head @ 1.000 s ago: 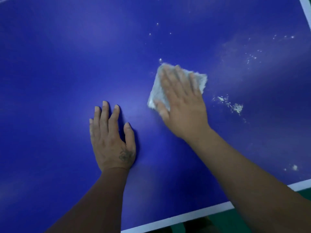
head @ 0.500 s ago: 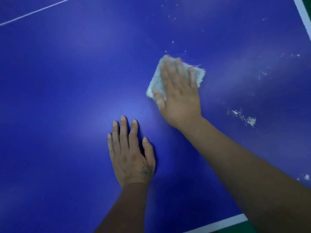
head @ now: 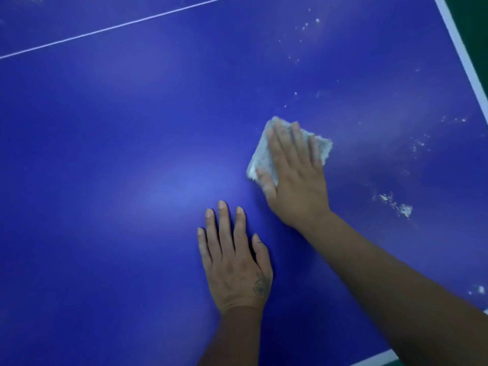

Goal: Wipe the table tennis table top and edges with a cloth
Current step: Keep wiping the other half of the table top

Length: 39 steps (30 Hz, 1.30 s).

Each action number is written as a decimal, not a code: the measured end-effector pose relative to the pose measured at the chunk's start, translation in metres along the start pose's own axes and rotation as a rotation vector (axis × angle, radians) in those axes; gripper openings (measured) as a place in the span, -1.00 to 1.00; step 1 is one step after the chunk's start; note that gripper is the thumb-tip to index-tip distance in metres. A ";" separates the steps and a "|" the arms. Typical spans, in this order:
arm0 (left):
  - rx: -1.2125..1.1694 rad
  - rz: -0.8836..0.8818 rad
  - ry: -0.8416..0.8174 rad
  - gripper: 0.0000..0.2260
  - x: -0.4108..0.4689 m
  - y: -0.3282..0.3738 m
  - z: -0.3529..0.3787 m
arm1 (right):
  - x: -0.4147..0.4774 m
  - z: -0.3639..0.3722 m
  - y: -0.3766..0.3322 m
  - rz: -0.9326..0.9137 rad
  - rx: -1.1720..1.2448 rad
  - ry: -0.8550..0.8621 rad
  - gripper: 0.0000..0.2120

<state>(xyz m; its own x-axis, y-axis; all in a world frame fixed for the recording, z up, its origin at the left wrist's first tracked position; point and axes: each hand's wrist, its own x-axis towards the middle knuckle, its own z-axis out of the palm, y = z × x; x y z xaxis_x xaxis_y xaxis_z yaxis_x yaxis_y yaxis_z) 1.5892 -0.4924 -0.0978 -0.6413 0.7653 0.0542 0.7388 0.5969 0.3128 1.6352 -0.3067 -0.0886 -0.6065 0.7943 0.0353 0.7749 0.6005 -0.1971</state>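
The cloth [head: 266, 157] lies on the table [head: 118, 154] under the right hand [head: 295, 178], the left hand [head: 235, 262] flat on the table nearer and to its left, crumbs [head: 396, 204] to its right

My one camera sits on my head, looking steeply down and forward, close over the blue counter [head: 111, 159], near its right edge.
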 end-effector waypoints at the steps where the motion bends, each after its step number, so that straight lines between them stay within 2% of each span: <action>1: -0.002 0.005 0.003 -0.48 0.000 -0.001 0.001 | -0.003 0.002 -0.006 -0.092 0.007 0.006 -0.35; 3: 0.003 0.008 0.008 -0.48 0.000 -0.002 0.003 | 0.009 0.004 -0.008 -0.239 0.024 -0.007 -0.37; 5: 0.007 0.005 0.013 -0.49 -0.001 -0.003 0.004 | 0.036 0.004 0.000 -0.270 0.009 -0.017 -0.38; 7: 0.003 0.007 0.008 -0.50 -0.001 -0.002 0.004 | 0.062 -0.001 0.015 -0.110 0.001 -0.033 -0.36; 9: -0.003 0.009 0.007 -0.51 -0.001 -0.002 0.004 | 0.076 -0.005 0.022 0.139 -0.004 -0.036 -0.33; 11: -0.003 0.001 0.003 -0.52 -0.001 -0.002 0.004 | 0.078 -0.005 0.008 0.247 -0.040 -0.019 -0.33; 12: -0.003 -0.002 -0.001 -0.52 0.000 -0.002 0.003 | 0.077 -0.003 -0.006 0.203 -0.055 -0.034 -0.34; 14: -0.014 -0.007 -0.013 -0.53 0.001 -0.001 0.000 | 0.077 0.001 -0.032 -0.018 -0.055 -0.071 -0.35; 17: -0.069 0.003 -0.033 -0.54 0.001 -0.003 -0.005 | 0.093 -0.001 -0.032 -0.239 -0.051 -0.095 -0.36; 19: -0.147 0.014 0.005 -0.59 0.009 -0.009 -0.007 | 0.108 -0.003 -0.008 -0.184 -0.083 -0.079 -0.36; 22: -0.186 -0.083 0.113 -0.62 0.055 -0.012 -0.009 | 0.120 -0.007 0.029 0.136 -0.055 -0.055 -0.33; 24: -0.195 -0.182 0.163 -0.60 0.104 -0.003 -0.006 | 0.120 -0.006 0.022 0.239 -0.082 -0.046 -0.32; 26: -0.174 -0.227 0.152 -0.54 0.150 0.009 0.000 | 0.119 -0.002 0.000 0.152 -0.108 -0.070 -0.32; 28: -0.098 -0.232 0.106 -0.48 0.178 0.016 0.008 | 0.122 0.001 -0.015 -0.025 -0.073 -0.089 -0.33; 31: 0.027 -0.222 0.105 -0.41 0.188 0.018 0.017 | 0.139 0.000 -0.005 -0.173 -0.064 -0.103 -0.34; 33: 0.055 -0.213 0.130 -0.40 0.189 0.020 0.019 | 0.152 -0.001 0.010 -0.094 -0.064 -0.093 -0.34; 36: 0.085 -0.211 0.127 -0.39 0.190 0.023 0.020 | 0.170 0.000 0.009 0.122 -0.061 -0.066 -0.32; 38: 0.091 -0.212 0.130 -0.39 0.190 0.021 0.021 | 0.179 0.002 -0.011 0.130 -0.059 -0.082 -0.31; 39: 0.090 -0.210 0.138 -0.40 0.190 0.020 0.022 | 0.181 0.005 -0.023 0.061 -0.053 -0.102 -0.31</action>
<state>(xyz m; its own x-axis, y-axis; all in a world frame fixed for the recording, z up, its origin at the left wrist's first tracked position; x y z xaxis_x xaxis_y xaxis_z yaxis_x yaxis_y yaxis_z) 1.4868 -0.3298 -0.1019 -0.7999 0.5863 0.1277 0.5982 0.7626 0.2460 1.5067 -0.1769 -0.0821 -0.5709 0.8175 -0.0756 0.8176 0.5576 -0.1436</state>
